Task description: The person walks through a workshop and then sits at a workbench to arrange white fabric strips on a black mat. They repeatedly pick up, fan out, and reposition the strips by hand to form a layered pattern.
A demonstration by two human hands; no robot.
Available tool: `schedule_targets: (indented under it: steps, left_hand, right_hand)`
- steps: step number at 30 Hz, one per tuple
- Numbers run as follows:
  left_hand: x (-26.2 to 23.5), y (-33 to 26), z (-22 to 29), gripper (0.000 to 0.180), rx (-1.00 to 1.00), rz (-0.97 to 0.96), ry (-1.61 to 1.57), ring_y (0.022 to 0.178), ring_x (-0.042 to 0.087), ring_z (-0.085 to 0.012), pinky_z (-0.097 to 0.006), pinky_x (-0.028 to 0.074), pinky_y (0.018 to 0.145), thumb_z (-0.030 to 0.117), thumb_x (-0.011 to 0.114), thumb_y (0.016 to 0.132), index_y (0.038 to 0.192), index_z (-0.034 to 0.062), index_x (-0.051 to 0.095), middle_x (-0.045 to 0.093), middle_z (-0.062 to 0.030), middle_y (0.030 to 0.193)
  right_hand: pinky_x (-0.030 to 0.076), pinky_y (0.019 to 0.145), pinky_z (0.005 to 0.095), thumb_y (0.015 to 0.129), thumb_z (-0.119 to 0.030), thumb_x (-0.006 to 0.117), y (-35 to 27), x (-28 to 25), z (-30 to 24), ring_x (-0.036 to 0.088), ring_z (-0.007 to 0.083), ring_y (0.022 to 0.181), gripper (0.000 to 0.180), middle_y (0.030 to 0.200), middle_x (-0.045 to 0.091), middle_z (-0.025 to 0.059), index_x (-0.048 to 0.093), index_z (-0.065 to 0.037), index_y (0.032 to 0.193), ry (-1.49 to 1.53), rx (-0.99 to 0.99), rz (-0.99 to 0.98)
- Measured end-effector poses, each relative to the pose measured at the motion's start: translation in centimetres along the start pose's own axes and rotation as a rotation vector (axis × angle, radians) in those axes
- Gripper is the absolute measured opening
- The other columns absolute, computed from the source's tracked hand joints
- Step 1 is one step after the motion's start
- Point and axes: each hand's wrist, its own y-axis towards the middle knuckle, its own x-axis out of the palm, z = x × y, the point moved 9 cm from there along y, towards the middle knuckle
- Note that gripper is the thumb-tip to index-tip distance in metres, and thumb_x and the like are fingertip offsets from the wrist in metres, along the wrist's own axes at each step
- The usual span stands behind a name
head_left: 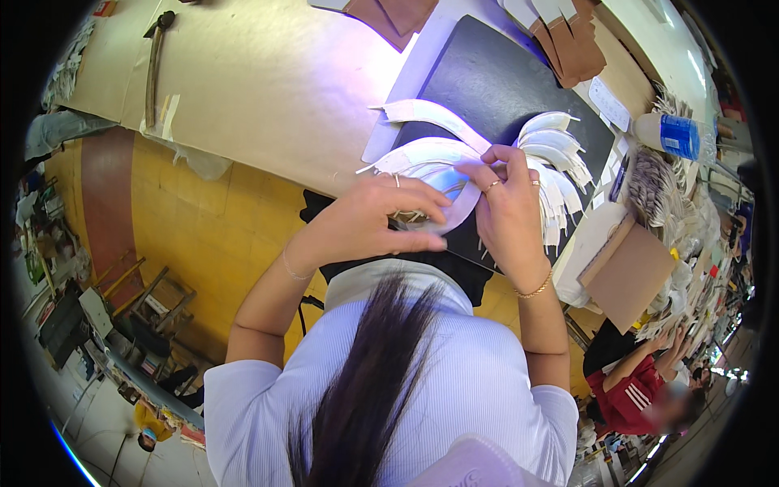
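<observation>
A bundle of curved white strips (426, 154) fans out in front of me, over the near left part of a black board. My left hand (389, 215) curls round its near end, and strip ends show between fingers and thumb. My right hand (511, 203) has its thumb and index finger pinched together on one curved white strip (430, 112), which arcs away to the left above the bundle. Just right of that hand, a second fanned pile of white strips (556, 170) rests on the black board (479, 73).
Brown pieces (568, 49) lie at the board's far right, others (393, 18) at the far edge. A hammer (154, 69) lies far left. On the right are a blue-labelled bottle (673, 136), a pen (618, 178) and brown card (629, 272). A person in red (633, 398) is lower right.
</observation>
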Motion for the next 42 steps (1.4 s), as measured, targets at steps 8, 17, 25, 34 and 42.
schedule_targets:
  steps: [8, 17, 25, 34, 42]
  left_hand:
    - [-5.3, -3.3, -7.1, 0.022, -0.368, 0.548, -0.078, 0.079, 0.059, -0.0163, -0.029, 0.050, 0.075, 0.012, 0.072, 0.091, 0.106, -0.0036, 0.070, 0.065, -0.0080, 0.096]
    - [-4.0, -3.3, -8.3, 0.024, -0.369, 0.541, -0.006, 0.077, 0.051, -0.0070, -0.023, 0.044, 0.064, 0.008, 0.076, 0.087, 0.109, -0.0008, 0.071, 0.059, -0.0034, 0.094]
    - [-3.8, -2.9, -3.3, 0.014, -0.236, 0.591, 0.256, 0.085, 0.063, -0.0249, -0.036, 0.051, 0.075, 0.008, 0.075, 0.084, 0.091, -0.0004, 0.067, 0.068, -0.0132, 0.095]
    - [-0.7, -2.2, -1.7, 0.017, -0.158, 0.340, 0.170, 0.111, 0.065, -0.0267, -0.038, 0.046, 0.100, 0.014, 0.078, 0.084, 0.091, 0.0024, 0.067, 0.071, -0.0132, 0.115]
    - [-3.0, -3.9, -5.0, 0.018, -0.272, 0.505, -0.045, 0.097, 0.061, -0.0234, -0.034, 0.049, 0.086, 0.017, 0.069, 0.093, 0.102, 0.0014, 0.070, 0.063, -0.0121, 0.115]
  right_hand:
    - [0.041, 0.081, 0.0394, 0.084, -0.012, 0.071, -0.6, -0.9, 0.1, 0.060, 0.0261, 0.091, 0.011, 0.099, 0.066, 0.0078, 0.069, -0.008, 0.094, 0.046, -0.079, -0.007]
    - [0.037, 0.083, 0.0380, 0.086, -0.006, 0.070, -1.3, -0.4, 1.0, 0.054, 0.0239, 0.089, 0.062, 0.095, 0.060, 0.0053, 0.051, -0.014, 0.144, 0.022, 0.008, 0.022]
    - [0.035, 0.084, 0.0400, 0.085, -0.007, 0.071, -1.4, 0.2, 0.7, 0.054, 0.0239, 0.093, 0.068, 0.099, 0.058, 0.0040, 0.050, -0.021, 0.148, -0.034, 0.027, 0.034]
    - [0.035, 0.084, 0.0399, 0.083, -0.007, 0.070, -1.0, 0.4, -0.2, 0.056, 0.0222, 0.100, 0.057, 0.101, 0.058, 0.0035, 0.061, -0.025, 0.136, -0.112, -0.004, -0.016]
    - [0.035, 0.087, 0.0398, 0.075, -0.009, 0.069, -1.9, -0.3, 1.0, 0.057, 0.0238, 0.094, 0.022, 0.105, 0.065, 0.0022, 0.070, -0.013, 0.097, 0.053, -0.147, 0.009]
